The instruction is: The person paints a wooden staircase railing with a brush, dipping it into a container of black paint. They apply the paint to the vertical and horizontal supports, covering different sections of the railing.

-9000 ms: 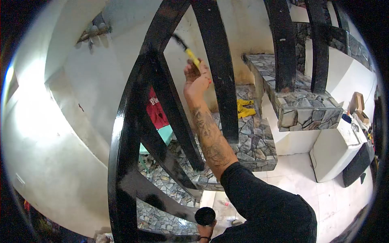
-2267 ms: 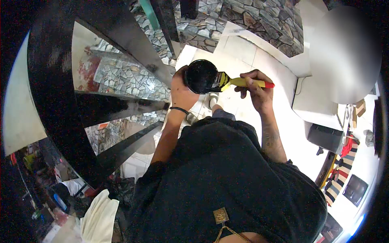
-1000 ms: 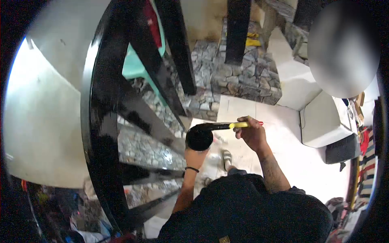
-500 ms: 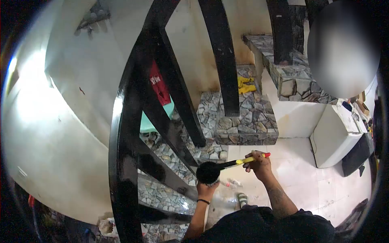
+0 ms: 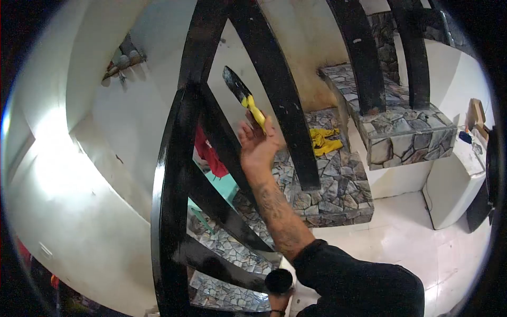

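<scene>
A paintbrush with a yellow handle and black, paint-covered bristles is held up in my right hand, its tip pointing up and left. The hand is raised between dark glossy beams, and the bristles appear apart from them. Low in the view, my left hand is wrapped round a small round container with a black inside. Part of that hand lies beneath the container and out of sight. Beside the container runs a curved black beam of the railing.
Stone-clad steps and a stone ledge stand beyond the beams. A yellow cloth lies on the stone. Behind the railing are a red cloth and a green plastic piece. A white appliance stands at right.
My right hand has lifted the paintbrush away from the container, up and left between the beams. My left hand and the container now sit lower in view, which has shifted.
</scene>
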The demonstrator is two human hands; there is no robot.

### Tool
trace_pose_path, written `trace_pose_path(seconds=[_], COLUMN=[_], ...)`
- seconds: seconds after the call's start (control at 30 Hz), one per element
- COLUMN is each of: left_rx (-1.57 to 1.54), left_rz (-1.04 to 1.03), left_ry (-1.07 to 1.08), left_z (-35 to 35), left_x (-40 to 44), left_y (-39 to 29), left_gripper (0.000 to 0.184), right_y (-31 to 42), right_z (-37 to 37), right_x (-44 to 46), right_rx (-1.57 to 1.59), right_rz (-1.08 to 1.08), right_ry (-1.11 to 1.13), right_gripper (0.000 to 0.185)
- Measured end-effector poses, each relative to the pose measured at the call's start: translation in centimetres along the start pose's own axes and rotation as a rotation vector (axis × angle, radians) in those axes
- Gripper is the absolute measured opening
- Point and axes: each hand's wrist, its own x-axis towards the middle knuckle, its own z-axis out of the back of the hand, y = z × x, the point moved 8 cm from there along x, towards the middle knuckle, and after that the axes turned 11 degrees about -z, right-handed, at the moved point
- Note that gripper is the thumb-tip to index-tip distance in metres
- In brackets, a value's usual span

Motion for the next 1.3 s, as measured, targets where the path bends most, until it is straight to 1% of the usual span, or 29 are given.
trace_pose_path(seconds=[0.07, 0.17, 0.27, 0.43, 0.53, 0.67, 0.7, 0.77, 0.8, 0.93, 1.07, 1.1, 1.2, 1.3], left_rx=[-0.046, -0.042, -0.032, -0.025, -0.026, -0.032, -0.033, -0.034, -0.035, -0.039, -0.046, -0.045, -0.048, -0.046], left_rz=[0.088, 0.132, 0.163, 0.191, 0.195, 0.188, 0.189, 0.181, 0.180, 0.177, 0.173, 0.171, 0.156, 0.142], left_ry=[-0.035, -0.069, -0.081, -0.091, -0.091, -0.090, -0.089, -0.089, -0.089, -0.090, -0.099, -0.100, -0.106, -0.124], left_z=[0.2, 0.2, 0.1, 0.2, 0.1, 0.0, -0.1, -0.1, -0.2, -0.1, -0.3, -0.3, -0.3, -0.2], left_x=[-0.7, 0.0, 0.3, 0.7, 1.0, 1.0, 0.9, 0.9, 0.9, 0.5, 0.0, -0.2, -0.6, -1.4], left_y=[0.7, 1.1, 1.4, 1.8, 2.0, 2.0, 2.1, 2.2, 2.2, 2.1, 2.3, 2.3, 2.1, 1.9], left_gripper=[0.055, 0.055, 0.056, 0.058, 0.059, 0.060, 0.060, 0.061, 0.061, 0.062, 0.064, 0.064, 0.065, 0.066], right_y=[-1.3, -2.4, -2.7, -1.5, -1.4, -2.9, -2.9, -2.6, -2.1, -0.8, -1.8, -2.2, -3.3, -2.7], right_z=[-1.6, -3.3, -5.2, -9.4, -10.9, -7.1, -6.1, -4.8, -4.7, -8.1, -8.9, -8.1, -4.7, -2.4], right_x=[2.6, 5.2, 7.0, 8.5, 9.1, 8.5, 7.9, 7.7, 7.4, 8.1, 8.1, 7.5, 5.9, 5.3], right_rx=[0.114, 0.174, 0.248, 0.310, 0.243, 0.051, 0.016, 0.040, 0.054, 0.159, 0.055, -0.008, -0.190, -0.158], right_rz=[0.027, 0.041, 0.068, 0.163, 0.199, 0.248, 0.223, 0.214, 0.207, 0.223, 0.256, 0.287, 0.282, 0.265], right_ry=[0.011, -0.042, -0.019, 0.078, 0.134, 0.098, 0.075, 0.022, -0.003, 0.063, 0.110, 0.131, 0.072, 0.019], right_gripper=[0.040, 0.039, 0.040, 0.042, 0.041, 0.040, 0.040, 0.040, 0.040, 0.040, 0.040, 0.039, 0.038, 0.036])
